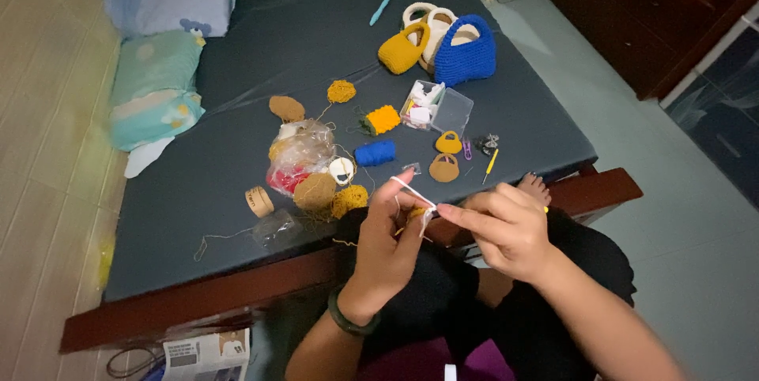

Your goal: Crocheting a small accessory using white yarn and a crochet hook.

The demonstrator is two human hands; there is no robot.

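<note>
We hold white yarn taut between both hands.
Our left hand loops it over raised fingers; our right hand pinches its end. We keep tension even. Just beyond lie small baskets, then bags; the mat edge is close right.

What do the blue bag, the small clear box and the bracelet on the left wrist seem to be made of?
Blue bag: crocheted yarn, matte, judging by its ribbed stitch texture.
Clear box: probably hard plastic, glossy and see-through, its contents visible inside.
Bracelet: dark green, smooth, faintly shiny; possibly stone or glass, too small to tell.
</note>
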